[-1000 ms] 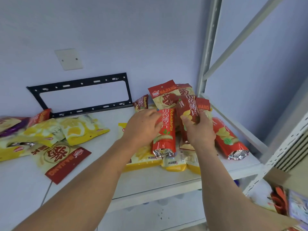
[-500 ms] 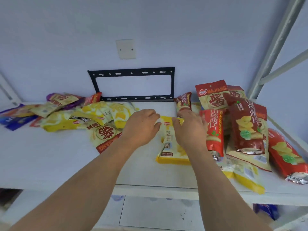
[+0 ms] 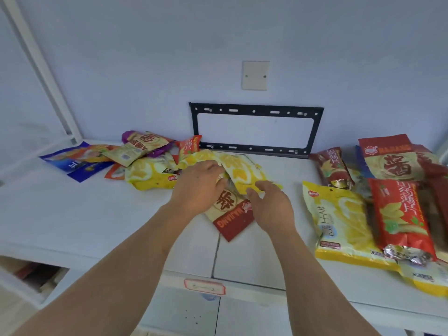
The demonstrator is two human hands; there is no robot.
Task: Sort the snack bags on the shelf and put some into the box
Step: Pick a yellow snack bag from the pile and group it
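The box is not visible anywhere, and the right end of the white shelf (image 3: 72, 214) runs out of view, cutting off the red bags stacked there. At the centre, the left hand (image 3: 197, 190) lies on a lemon-yellow snack bag (image 3: 242, 173), its fingers curled over the bag's near edge; whether they actually pinch it is hidden behind the hand. The right hand (image 3: 271, 204) hovers partly open just beside that bag's lower corner, fingers loosely spread and holding nothing that can be seen. Under both hands lies a cream and red bag (image 3: 230, 214) printed MAJIANG, partly covered by them and by the yellow bag. To the left, a second yellow bag (image 3: 148, 175) overlaps a jumble of purple, blue and orange packets whose print is too blurred to read. To the right, a yellow bag with pale chip artwork (image 3: 339, 226) lies flat, with a red bag (image 3: 400, 214) overlapping its right edge. A black metal bracket (image 3: 254, 109) is fixed to the wall behind the shelf.
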